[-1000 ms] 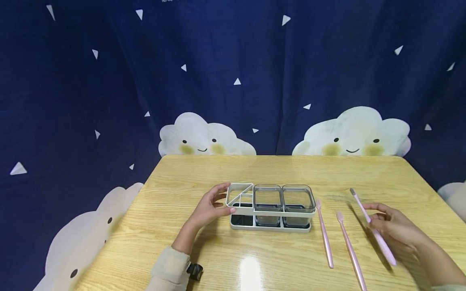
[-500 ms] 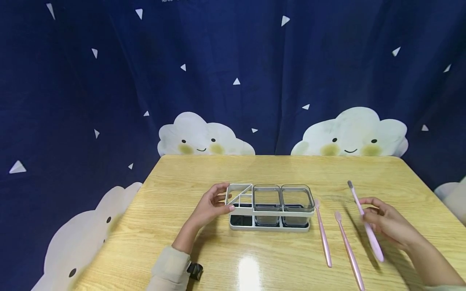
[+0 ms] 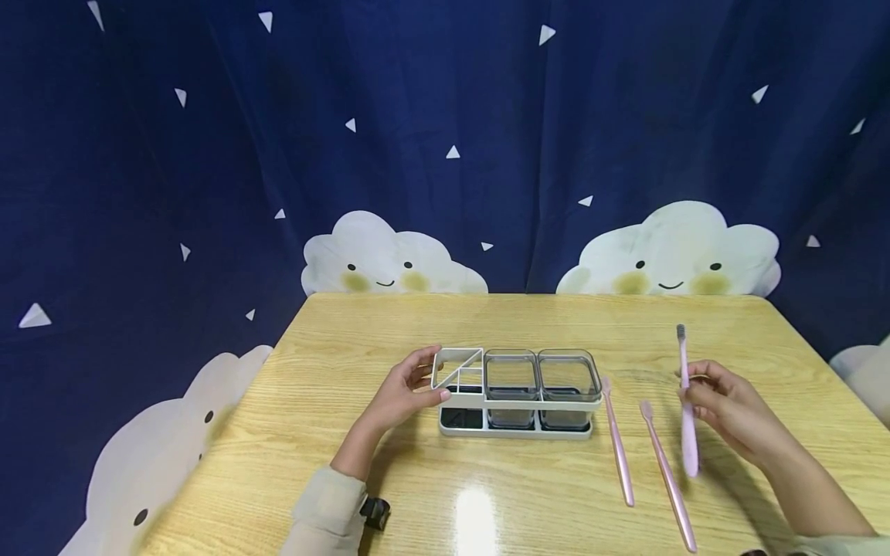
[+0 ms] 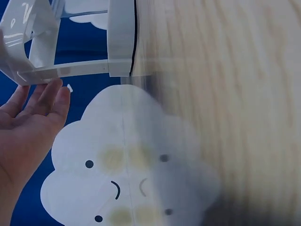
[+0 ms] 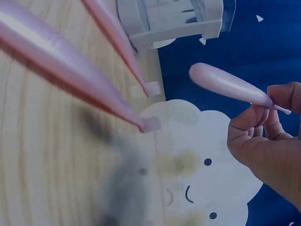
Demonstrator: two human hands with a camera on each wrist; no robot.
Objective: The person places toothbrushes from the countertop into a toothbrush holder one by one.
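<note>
My left hand (image 3: pixel 403 395) grips the left end of a white toothbrush holder (image 3: pixel 542 405), its thumb on the front rail and fingers round the side. The holder has a divided top at the left and two clear cups, a left cup (image 3: pixel 510 418) and a right cup (image 3: pixel 566 418). My right hand (image 3: pixel 740 413) pinches a pink toothbrush (image 3: pixel 689 444) between thumb and fingers, raised above the table. Its grey bristle head points away. In the right wrist view the toothbrush handle (image 5: pixel 225 82) sticks out from the fingertips.
Two more pink toothbrushes lie on the wooden table (image 3: pixel 389 494), one toothbrush (image 3: pixel 619 455) close to the holder's right end and another toothbrush (image 3: pixel 670 486) farther right. A dark blue curtain (image 3: pixel 417 93) with cloud prints hangs behind the table.
The right hand has lifted the toothbrush and carried it left and away from me, turning it closer to straight ahead. My left hand and the holder have stayed in place.
</note>
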